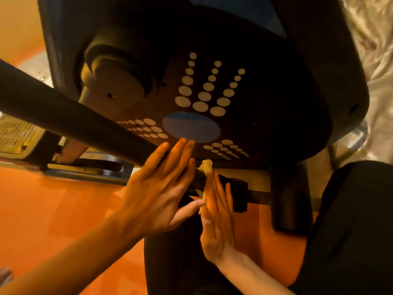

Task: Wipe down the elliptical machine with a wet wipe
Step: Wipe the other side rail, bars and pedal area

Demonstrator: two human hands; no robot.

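Note:
The elliptical machine's dark flywheel housing (265,99) fills the upper view, marked with pale dots and a blue oval. A black bar (63,116) crosses diagonally from the left down to a joint under the housing. My left hand (157,194) lies flat with straight fingers on the bar, fingertips near the blue oval. My right hand (217,216) is flat too, pressing a pale wet wipe (206,166) against the bar's lower end; a bit of wipe sticks out above the fingertips and another near my left thumb.
The orange floor (53,209) spreads under the machine. A black support leg (291,199) stands right of my hands. My dark trouser leg (350,231) fills the lower right. Silvery crinkled material (374,50) lies at the far right, and a pale panel (14,135) at far left.

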